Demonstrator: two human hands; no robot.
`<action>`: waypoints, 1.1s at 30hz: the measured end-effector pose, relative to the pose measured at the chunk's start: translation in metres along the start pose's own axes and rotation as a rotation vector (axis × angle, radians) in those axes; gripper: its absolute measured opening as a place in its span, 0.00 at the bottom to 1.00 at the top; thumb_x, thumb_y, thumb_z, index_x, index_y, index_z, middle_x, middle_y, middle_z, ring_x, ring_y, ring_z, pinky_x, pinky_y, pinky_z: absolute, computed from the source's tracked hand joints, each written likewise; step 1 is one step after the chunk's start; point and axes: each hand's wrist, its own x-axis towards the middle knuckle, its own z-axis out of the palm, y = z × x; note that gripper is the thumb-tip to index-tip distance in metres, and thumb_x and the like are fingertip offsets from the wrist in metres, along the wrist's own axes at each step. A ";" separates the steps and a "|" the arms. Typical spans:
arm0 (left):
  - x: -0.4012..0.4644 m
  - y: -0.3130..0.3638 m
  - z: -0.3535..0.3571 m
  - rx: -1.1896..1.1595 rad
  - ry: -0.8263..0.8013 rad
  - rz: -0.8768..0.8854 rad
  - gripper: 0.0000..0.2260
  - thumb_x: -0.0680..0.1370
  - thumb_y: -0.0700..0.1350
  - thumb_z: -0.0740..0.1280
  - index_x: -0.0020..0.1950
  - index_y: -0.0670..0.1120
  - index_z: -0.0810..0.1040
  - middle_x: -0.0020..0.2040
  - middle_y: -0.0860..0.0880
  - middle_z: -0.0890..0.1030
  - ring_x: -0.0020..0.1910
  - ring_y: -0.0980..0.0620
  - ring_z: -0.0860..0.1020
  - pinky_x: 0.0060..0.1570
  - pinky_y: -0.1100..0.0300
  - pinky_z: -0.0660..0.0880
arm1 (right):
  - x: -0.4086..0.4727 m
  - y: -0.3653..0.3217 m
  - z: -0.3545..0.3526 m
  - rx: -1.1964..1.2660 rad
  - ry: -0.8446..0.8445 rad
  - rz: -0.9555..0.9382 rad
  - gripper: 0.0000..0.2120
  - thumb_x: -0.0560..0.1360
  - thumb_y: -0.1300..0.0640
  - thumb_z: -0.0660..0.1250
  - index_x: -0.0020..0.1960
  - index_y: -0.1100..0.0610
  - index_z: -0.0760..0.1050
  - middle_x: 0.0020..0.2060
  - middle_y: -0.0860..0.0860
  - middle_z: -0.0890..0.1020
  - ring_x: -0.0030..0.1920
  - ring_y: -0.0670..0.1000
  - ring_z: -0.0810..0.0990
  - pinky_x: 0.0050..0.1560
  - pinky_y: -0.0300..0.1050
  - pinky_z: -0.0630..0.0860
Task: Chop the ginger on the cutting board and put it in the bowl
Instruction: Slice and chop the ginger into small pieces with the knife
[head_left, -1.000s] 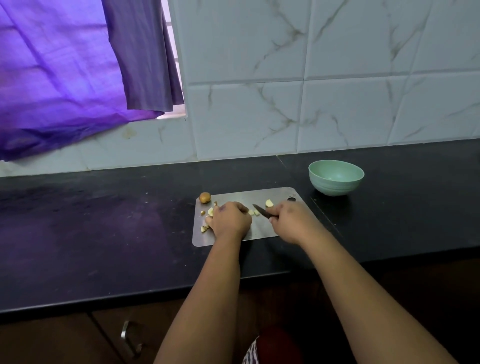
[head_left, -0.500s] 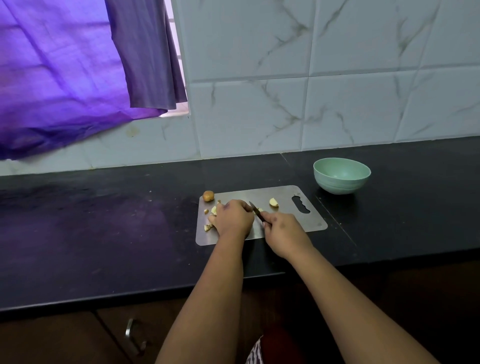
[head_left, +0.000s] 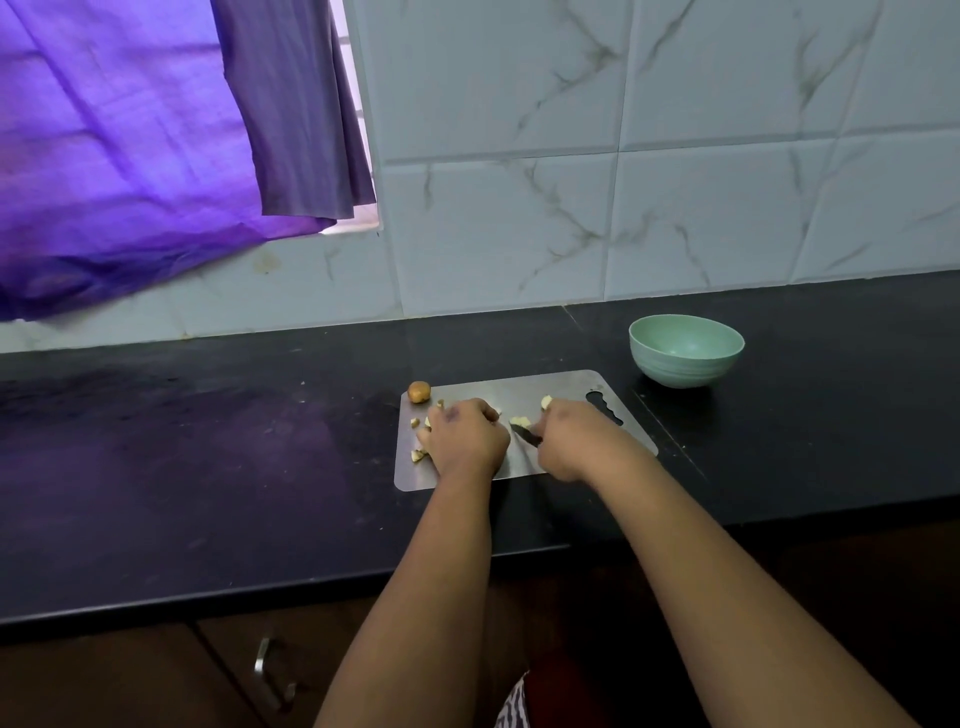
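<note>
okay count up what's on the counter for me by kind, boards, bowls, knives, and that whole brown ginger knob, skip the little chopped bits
Cutting board: 1
Bowl: 1
Knife: 1, gripped by the right hand
Whole ginger knob: 1, at the board's far left corner
Total: 4
The left hand covers part of the chopped pieces.

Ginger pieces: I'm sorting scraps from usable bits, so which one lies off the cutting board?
The round brown ginger piece sits on the counter at the cutting board's far left corner; the pale chopped pieces all lie on the board.
</note>
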 end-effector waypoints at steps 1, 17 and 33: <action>0.000 0.000 0.000 0.005 0.000 0.010 0.11 0.76 0.45 0.62 0.53 0.54 0.82 0.55 0.49 0.80 0.64 0.46 0.66 0.63 0.51 0.59 | -0.001 0.007 -0.005 0.004 -0.046 -0.007 0.14 0.76 0.60 0.58 0.60 0.55 0.75 0.53 0.56 0.76 0.46 0.56 0.75 0.41 0.42 0.71; 0.009 0.012 -0.008 -1.581 -0.478 -0.469 0.15 0.84 0.45 0.54 0.60 0.34 0.72 0.50 0.36 0.80 0.48 0.43 0.80 0.47 0.57 0.77 | 0.002 0.037 0.018 1.332 -0.220 0.080 0.13 0.79 0.59 0.62 0.61 0.49 0.78 0.28 0.51 0.71 0.23 0.43 0.61 0.20 0.33 0.58; -0.005 0.011 0.000 0.147 0.182 0.101 0.13 0.76 0.39 0.62 0.57 0.46 0.80 0.60 0.48 0.76 0.61 0.46 0.58 0.60 0.52 0.58 | 0.030 0.057 0.039 0.801 0.425 -0.023 0.17 0.79 0.52 0.62 0.67 0.46 0.73 0.34 0.50 0.79 0.36 0.49 0.77 0.40 0.41 0.74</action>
